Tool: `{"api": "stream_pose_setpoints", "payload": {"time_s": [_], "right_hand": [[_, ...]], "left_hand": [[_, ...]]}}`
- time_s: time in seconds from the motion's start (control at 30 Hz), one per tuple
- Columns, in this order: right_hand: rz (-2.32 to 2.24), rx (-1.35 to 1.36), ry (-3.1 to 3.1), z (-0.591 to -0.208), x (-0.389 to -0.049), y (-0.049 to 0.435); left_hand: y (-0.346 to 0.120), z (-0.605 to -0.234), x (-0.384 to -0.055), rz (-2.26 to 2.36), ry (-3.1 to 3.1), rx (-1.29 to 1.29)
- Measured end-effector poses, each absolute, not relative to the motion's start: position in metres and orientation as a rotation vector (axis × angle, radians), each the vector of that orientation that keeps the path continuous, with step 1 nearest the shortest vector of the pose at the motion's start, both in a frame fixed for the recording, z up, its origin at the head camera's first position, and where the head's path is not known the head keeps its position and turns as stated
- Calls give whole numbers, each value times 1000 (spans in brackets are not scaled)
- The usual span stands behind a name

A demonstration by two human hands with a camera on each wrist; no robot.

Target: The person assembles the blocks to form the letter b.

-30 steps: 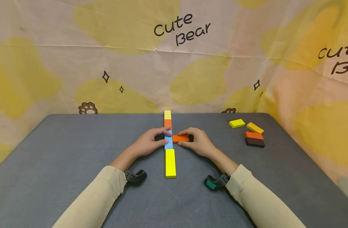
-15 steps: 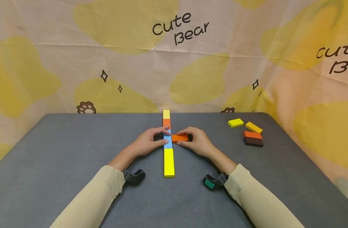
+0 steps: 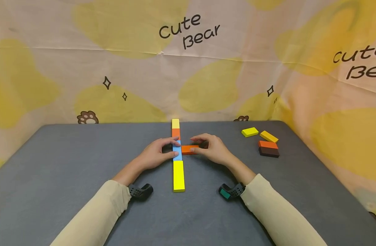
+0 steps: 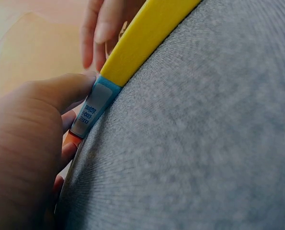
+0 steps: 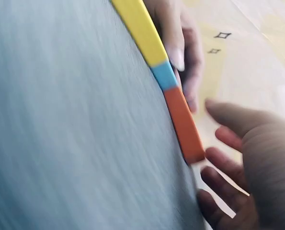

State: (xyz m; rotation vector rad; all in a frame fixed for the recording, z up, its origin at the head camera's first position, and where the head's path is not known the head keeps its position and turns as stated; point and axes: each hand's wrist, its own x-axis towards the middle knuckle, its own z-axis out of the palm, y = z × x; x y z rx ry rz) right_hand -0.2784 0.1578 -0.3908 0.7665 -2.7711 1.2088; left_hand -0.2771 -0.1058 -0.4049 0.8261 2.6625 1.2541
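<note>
A line of wooden blocks runs away from me in the head view: a long yellow block (image 3: 179, 176) nearest, then a blue block (image 3: 178, 157), an orange-red one (image 3: 175, 133) and a pale yellow one (image 3: 175, 123). My left hand (image 3: 152, 153) holds the blue block from its left side, thumb and fingertips on it. Jutting rightward from the blue block is an orange block (image 3: 186, 150). My right hand (image 3: 217, 149) hovers at its right end, fingers spread, gripping nothing; the right wrist view shows a gap between thumb and orange block (image 5: 183, 124).
At the back right of the grey table (image 3: 206, 212) lie a lime-yellow block (image 3: 250, 132), an amber block (image 3: 269, 136), an orange block (image 3: 268, 145) and a dark brown block (image 3: 269, 152). A patterned cloth (image 3: 138, 78) hangs behind the table edge.
My right hand has let go of the orange block, its thumb and fingers parting and lifting away. My left hand stays on the blue block. The view has turned slightly right.
</note>
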Motion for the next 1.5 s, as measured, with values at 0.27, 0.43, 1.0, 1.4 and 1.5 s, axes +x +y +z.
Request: {"api": "stream_pose_setpoints", "payload": {"time_s": [0.27,0.43,1.0,1.4,1.5], "right_hand": [[1131,694,-2818,-361,-286,187],[1045,729,-2836,-344,-287,212],[772,607,-2898,-302,-275,274],[508,565,-2976,-303,-267,311],[449,530,-3000,-307,-268,322]], "left_hand": [[-109,-408,-276,1253,2680,825],[-110,-407,-275,1245,2688,827],[-107,-403,-274,1216,2699,849],[-106,-403,-274,1218,2687,837],[-106,-403,-274,1222,2683,836]]}}
